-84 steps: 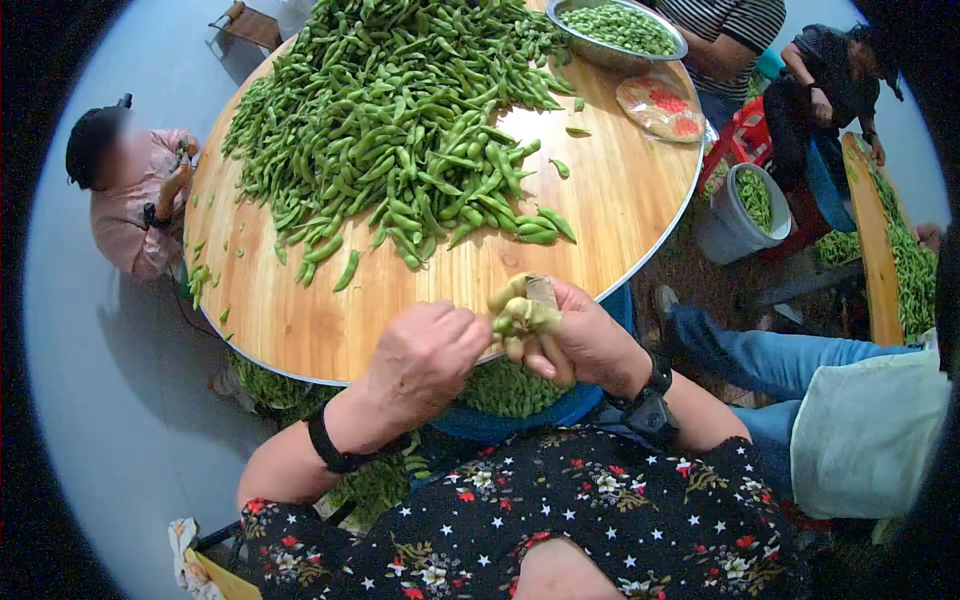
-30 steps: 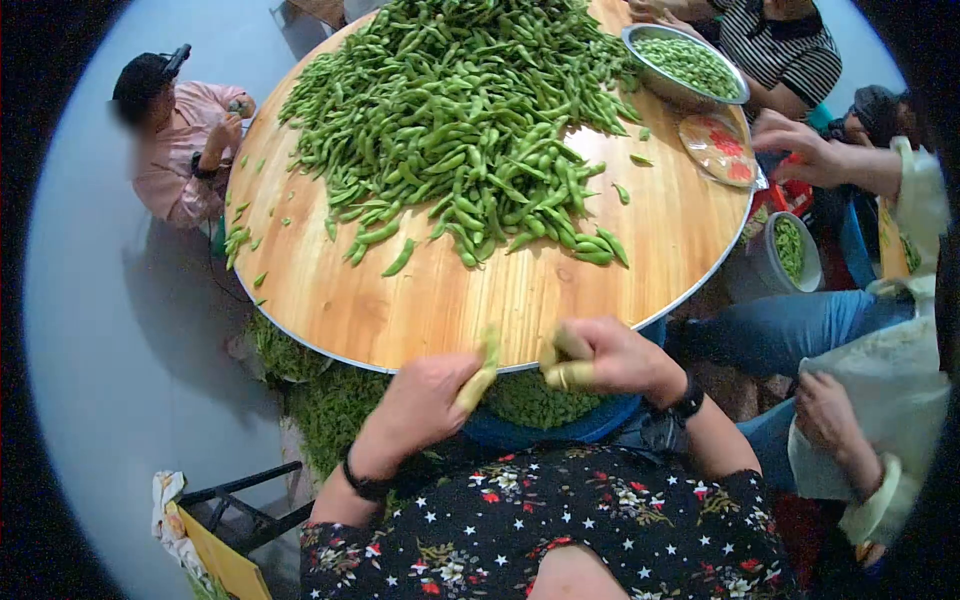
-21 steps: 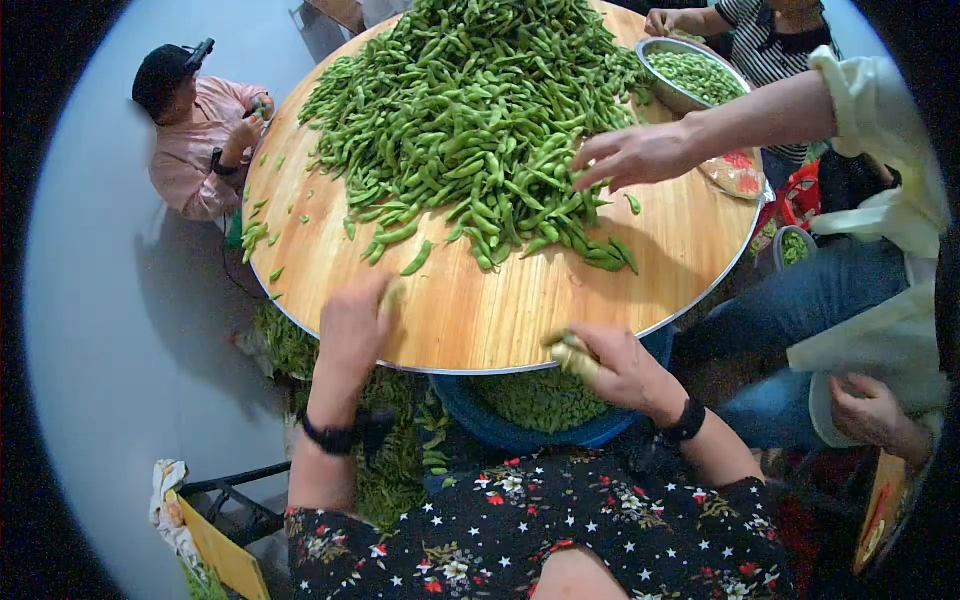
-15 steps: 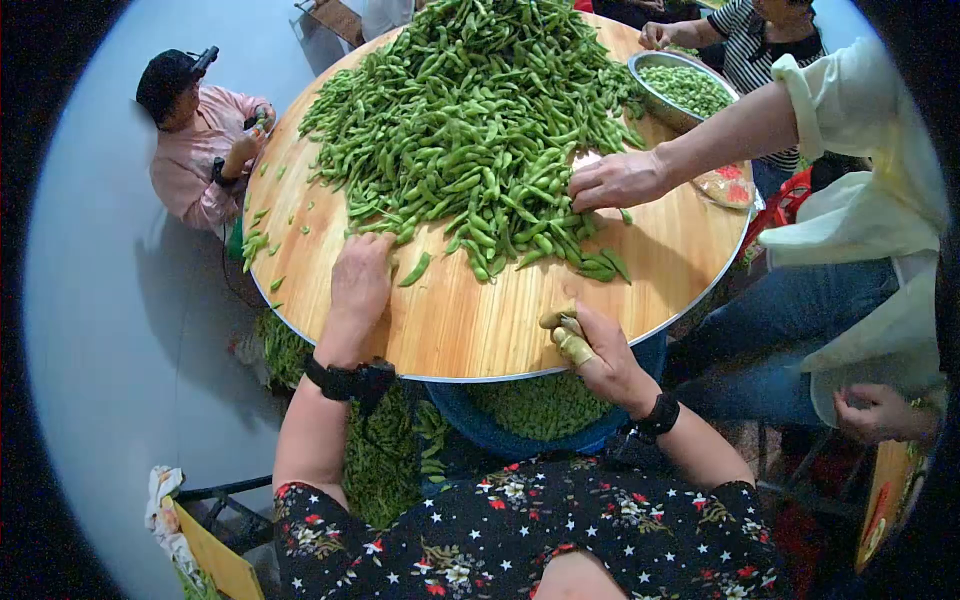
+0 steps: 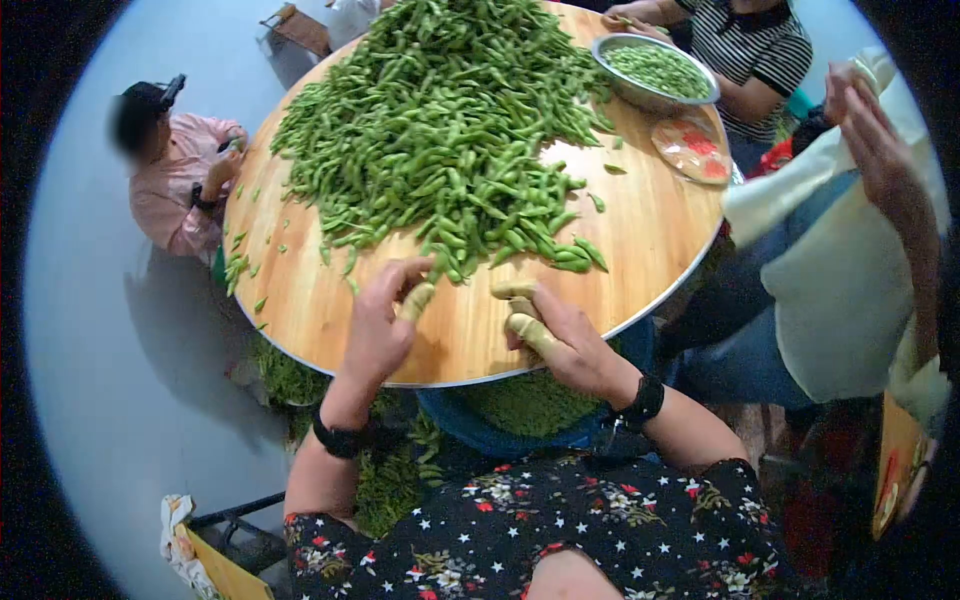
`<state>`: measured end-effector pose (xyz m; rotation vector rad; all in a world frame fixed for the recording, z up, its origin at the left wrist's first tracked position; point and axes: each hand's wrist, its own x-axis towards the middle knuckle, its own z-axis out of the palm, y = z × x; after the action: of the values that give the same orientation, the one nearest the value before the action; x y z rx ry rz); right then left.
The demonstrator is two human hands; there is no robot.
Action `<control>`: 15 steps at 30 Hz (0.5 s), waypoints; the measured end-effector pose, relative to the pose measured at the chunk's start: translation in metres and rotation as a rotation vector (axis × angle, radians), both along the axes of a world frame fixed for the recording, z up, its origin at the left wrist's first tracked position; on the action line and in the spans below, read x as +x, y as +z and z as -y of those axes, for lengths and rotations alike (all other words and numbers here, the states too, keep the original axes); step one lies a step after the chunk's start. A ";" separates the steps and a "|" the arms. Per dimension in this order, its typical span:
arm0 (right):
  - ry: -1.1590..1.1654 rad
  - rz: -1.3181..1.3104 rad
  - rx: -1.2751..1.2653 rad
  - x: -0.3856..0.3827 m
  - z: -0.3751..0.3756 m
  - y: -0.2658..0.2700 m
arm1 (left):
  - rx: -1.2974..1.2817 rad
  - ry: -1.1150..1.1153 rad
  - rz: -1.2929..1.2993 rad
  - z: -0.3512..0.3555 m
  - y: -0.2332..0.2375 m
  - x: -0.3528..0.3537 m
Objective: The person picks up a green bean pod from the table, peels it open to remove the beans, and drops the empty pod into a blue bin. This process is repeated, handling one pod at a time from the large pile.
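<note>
Hands: two, both bare-wristed but for one black band each – left band (image 5: pixel 338 440), right band (image 5: pixel 640 402).
Left hand (image 5: pixel 380 325): stretched forward over the table, fingers loose and spread, tips at the near fringe of the pod pile; nothing gripped that I can see.
Right hand (image 5: pixel 565 340): resting at the table's near edge, fingers half curled; cannot tell whether anything sits inside them.
Finger covers (image 5: pixel 530 330): yellowish sleeves on the fingertips – two visible on the right hand, one on the left.
Pile of soybean pods (image 5: pixel 450 130): one large green heap, covering the far and middle part of the table; its near edge lies just under the left fingertips and just beyond the right hand.
Stray pods (image 5: pixel 597 201): two single ones on bare wood right of the pile; a scatter of small ones at the table's left rim, too many and too small to count.
Round wooden table (image 5: pixel 650 240): one, pale wood with a metal edge band.
Metal bowl (image 5: pixel 645 100): one, at the far right of the table, filled with shelled green beans.
Patterned plate (image 5: pixel 690 150): one, red and pale, just beside the bowl on the near side.
Blue basin (image 5: pixel 445 425): one, below the table's near edge, holding shelled beans (image 5: pixel 530 405).
Heap of husks (image 5: pixel 385 485): one, on the floor beside the basin.
Other people: three – pink shirt (image 5: pixel 165 190) at left, striped shirt (image 5: pixel 765 50) at the far side, pale sleeve (image 5: pixel 850 280) at right with a raised hand.
</note>
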<state>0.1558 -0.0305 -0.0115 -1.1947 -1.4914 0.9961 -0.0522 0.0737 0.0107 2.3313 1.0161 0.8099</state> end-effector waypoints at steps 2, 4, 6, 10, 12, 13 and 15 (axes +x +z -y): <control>0.045 -0.058 -0.115 0.002 0.000 -0.001 | -0.526 -0.055 0.353 0.022 -0.013 0.014; 0.095 -0.219 -0.218 0.001 0.002 0.001 | -0.526 -0.125 0.357 0.037 -0.020 0.029; 0.083 -0.226 -0.214 0.002 0.005 0.002 | -0.497 -0.103 0.416 0.046 -0.026 0.042; 0.023 -0.335 -0.225 0.006 0.010 -0.003 | -0.160 -0.162 0.311 0.049 -0.028 0.048; 0.010 -0.386 -0.236 0.007 0.011 -0.003 | -0.396 -0.152 0.319 0.052 -0.022 0.048; 0.034 -0.441 -0.256 0.008 0.011 -0.005 | -0.396 -0.152 0.317 0.052 -0.023 0.048; 0.057 -0.500 -0.277 0.008 0.012 -0.007 | -0.392 -0.147 0.312 0.052 -0.026 0.047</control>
<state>0.1637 -0.0426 -0.0186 -0.9936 -1.0186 1.4516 -0.0056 0.0222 -0.0150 1.8543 0.7765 0.8022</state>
